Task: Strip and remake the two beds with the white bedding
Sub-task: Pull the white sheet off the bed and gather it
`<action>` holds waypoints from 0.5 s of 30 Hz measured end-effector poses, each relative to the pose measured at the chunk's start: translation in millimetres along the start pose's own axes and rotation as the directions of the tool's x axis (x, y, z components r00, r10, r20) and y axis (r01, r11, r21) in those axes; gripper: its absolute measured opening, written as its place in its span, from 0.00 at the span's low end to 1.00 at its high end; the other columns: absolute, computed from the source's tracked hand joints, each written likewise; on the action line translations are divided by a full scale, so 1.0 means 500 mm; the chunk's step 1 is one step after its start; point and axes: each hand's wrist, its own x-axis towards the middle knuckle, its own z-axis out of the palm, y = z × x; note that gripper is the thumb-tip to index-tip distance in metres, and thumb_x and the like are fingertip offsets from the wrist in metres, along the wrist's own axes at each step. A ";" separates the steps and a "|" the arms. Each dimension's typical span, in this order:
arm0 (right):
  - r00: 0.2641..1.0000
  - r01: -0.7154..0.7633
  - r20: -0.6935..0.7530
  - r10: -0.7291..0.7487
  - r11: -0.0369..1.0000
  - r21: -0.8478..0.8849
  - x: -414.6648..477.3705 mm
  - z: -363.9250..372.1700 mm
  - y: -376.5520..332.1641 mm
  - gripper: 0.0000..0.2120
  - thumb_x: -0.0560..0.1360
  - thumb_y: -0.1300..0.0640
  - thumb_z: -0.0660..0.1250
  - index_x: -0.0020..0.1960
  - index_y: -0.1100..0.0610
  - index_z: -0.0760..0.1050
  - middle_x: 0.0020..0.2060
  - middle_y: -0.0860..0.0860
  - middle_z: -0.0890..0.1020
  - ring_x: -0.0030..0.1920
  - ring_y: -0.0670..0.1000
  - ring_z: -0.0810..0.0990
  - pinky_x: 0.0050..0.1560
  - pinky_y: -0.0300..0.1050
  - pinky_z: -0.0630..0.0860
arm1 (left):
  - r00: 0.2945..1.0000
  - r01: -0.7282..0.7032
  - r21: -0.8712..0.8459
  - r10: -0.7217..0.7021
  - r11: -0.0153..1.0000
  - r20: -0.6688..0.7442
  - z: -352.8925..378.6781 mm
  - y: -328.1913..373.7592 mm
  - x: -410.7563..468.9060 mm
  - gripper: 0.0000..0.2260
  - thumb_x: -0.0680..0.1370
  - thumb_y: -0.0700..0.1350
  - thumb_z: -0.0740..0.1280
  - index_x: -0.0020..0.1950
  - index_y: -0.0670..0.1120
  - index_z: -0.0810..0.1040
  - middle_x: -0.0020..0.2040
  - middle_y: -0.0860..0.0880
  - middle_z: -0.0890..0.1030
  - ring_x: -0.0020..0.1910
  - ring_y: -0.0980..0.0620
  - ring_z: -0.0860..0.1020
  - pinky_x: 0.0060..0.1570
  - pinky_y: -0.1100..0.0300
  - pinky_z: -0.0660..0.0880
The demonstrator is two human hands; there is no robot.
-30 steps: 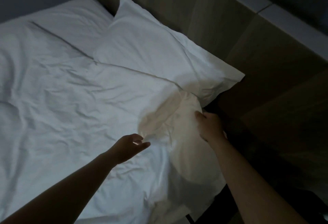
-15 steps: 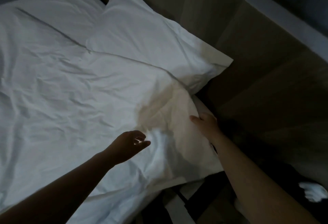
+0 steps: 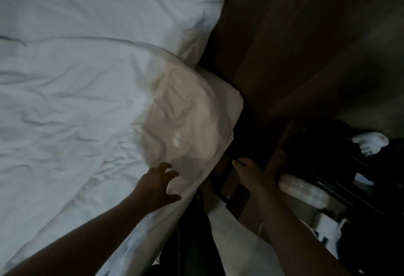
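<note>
Reaching with our left hand (image 3: 158,185) spread over the sheet (image 3: 87,112) corner and our right hand (image 3: 244,169) empty, we risk rumpling it.

the bed (image 3: 237,98) is covered by a wrinkled white duvet (image 3: 76,122), spread flat up to a white pillow (image 3: 98,2) laid at the head end. the duvet's corner, lit warm by a patch of light, is seen just beyond the left grip (image 3: 158,185). the bed's bare edge is seen just left of the right grip (image 3: 248,172).
</note>
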 end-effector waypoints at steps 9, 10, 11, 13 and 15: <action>0.997 -0.083 0.011 0.082 0.985 0.152 0.059 0.089 0.115 0.15 0.77 0.47 0.65 0.61 0.52 0.72 0.44 0.53 0.79 0.48 0.54 0.79 0.55 0.52 0.77 | 0.993 0.114 0.197 -0.105 0.974 -0.058 0.145 -0.029 0.045 0.49 0.40 0.65 0.80 0.54 0.39 0.77 0.55 0.37 0.77 0.49 0.34 0.78 0.45 0.44 0.77; 0.996 -0.092 0.016 0.090 0.983 0.160 0.061 0.095 0.122 0.14 0.78 0.48 0.65 0.60 0.52 0.71 0.44 0.51 0.79 0.48 0.54 0.79 0.56 0.52 0.78 | 0.992 0.120 0.204 -0.108 0.972 -0.068 0.149 -0.028 0.052 0.52 0.40 0.65 0.79 0.56 0.38 0.76 0.55 0.37 0.76 0.51 0.34 0.77 0.47 0.44 0.77; 0.995 -0.097 0.017 0.096 0.979 0.180 0.067 0.103 0.132 0.15 0.77 0.48 0.65 0.60 0.54 0.72 0.45 0.51 0.79 0.49 0.53 0.80 0.58 0.54 0.77 | 0.991 0.129 0.211 -0.117 0.969 -0.070 0.155 -0.029 0.058 0.55 0.40 0.66 0.79 0.59 0.38 0.74 0.56 0.37 0.75 0.53 0.34 0.76 0.49 0.43 0.76; 0.995 -0.102 0.016 0.101 0.973 0.207 0.077 0.117 0.143 0.18 0.77 0.48 0.66 0.62 0.57 0.73 0.48 0.52 0.80 0.50 0.53 0.80 0.59 0.56 0.77 | 0.986 0.162 0.225 -0.153 0.961 -0.060 0.167 -0.028 0.068 0.60 0.39 0.67 0.77 0.64 0.37 0.71 0.58 0.37 0.74 0.57 0.34 0.74 0.52 0.43 0.75; 0.994 -0.106 0.008 0.106 0.976 0.192 0.090 0.131 0.145 0.19 0.77 0.47 0.65 0.63 0.58 0.74 0.47 0.53 0.80 0.51 0.54 0.80 0.60 0.57 0.76 | 0.984 0.174 0.237 -0.163 0.956 -0.067 0.186 -0.031 0.074 0.63 0.38 0.68 0.77 0.65 0.36 0.67 0.60 0.36 0.72 0.58 0.33 0.73 0.53 0.42 0.74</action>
